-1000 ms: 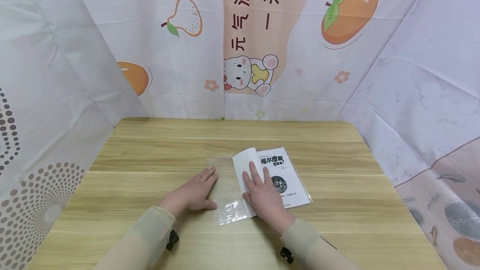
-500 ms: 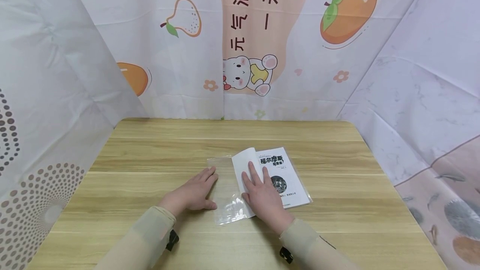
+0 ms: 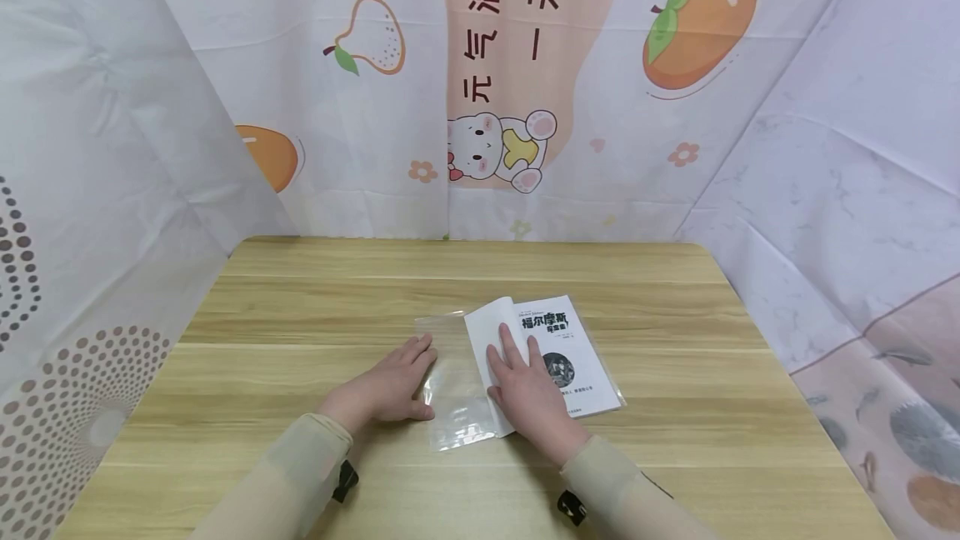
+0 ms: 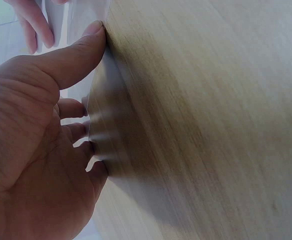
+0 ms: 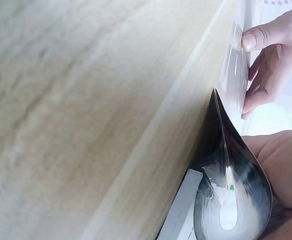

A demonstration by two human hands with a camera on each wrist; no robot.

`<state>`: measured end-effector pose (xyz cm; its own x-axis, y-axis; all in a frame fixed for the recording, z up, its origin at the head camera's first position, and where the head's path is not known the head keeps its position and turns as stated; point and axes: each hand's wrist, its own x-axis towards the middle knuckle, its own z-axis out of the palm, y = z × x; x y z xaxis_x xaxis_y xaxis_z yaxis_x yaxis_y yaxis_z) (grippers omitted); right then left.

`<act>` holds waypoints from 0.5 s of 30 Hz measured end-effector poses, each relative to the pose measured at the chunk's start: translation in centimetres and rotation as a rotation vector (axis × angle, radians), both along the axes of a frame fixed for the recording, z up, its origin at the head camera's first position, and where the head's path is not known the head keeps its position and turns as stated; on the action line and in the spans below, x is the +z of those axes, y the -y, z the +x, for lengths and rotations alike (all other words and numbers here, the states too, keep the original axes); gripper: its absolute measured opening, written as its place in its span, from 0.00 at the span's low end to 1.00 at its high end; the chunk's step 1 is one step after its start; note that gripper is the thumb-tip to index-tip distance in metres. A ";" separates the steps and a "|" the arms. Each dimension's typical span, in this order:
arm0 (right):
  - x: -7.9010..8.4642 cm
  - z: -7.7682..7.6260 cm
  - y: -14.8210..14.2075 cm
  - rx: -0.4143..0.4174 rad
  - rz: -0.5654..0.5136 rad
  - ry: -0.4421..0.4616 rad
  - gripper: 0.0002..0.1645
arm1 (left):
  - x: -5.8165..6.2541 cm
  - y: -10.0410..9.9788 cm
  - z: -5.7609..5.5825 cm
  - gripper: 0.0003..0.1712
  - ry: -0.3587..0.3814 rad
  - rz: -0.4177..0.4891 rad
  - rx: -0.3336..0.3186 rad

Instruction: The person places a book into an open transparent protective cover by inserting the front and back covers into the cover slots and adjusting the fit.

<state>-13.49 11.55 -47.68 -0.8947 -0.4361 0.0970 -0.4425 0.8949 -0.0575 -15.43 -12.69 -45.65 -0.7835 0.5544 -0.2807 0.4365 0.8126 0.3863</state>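
A paperback book (image 3: 592,373) lies on the table, its front cover (image 3: 483,327) folded over to the left and its title page showing. A clear plastic film (image 3: 453,390) reaches left from beneath that cover, glinting near its lower edge. My right hand (image 3: 534,397) presses the white inside of the cover with spread fingers. At the film's left edge rests my left hand (image 3: 390,386), palm down; in the left wrist view its thumb (image 4: 86,47) and fingertips touch the edge. The right wrist view shows the glossy cover (image 5: 258,175) bowed up beside the page block (image 5: 181,207).
The wood-grain table (image 3: 300,290) extends around the book on all sides. A printed curtain (image 3: 360,132) hangs behind its far edge, with more cloth at both sides. Black wrist straps (image 3: 345,482) sit below the sleeves.
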 end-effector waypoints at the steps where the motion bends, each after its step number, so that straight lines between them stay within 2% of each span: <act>1: 0.0 0.0 0.0 -0.001 -0.004 0.007 0.37 | 0.0 0.0 0.0 0.50 0.000 0.001 -0.001; 8: 0.2 0.1 0.0 -0.025 -0.018 0.045 0.37 | 0.1 0.0 0.0 0.51 -0.004 0.000 -0.003; 15: 0.2 0.2 0.2 -0.031 0.003 0.037 0.38 | 0.0 -0.1 0.0 0.51 0.004 -0.005 -0.002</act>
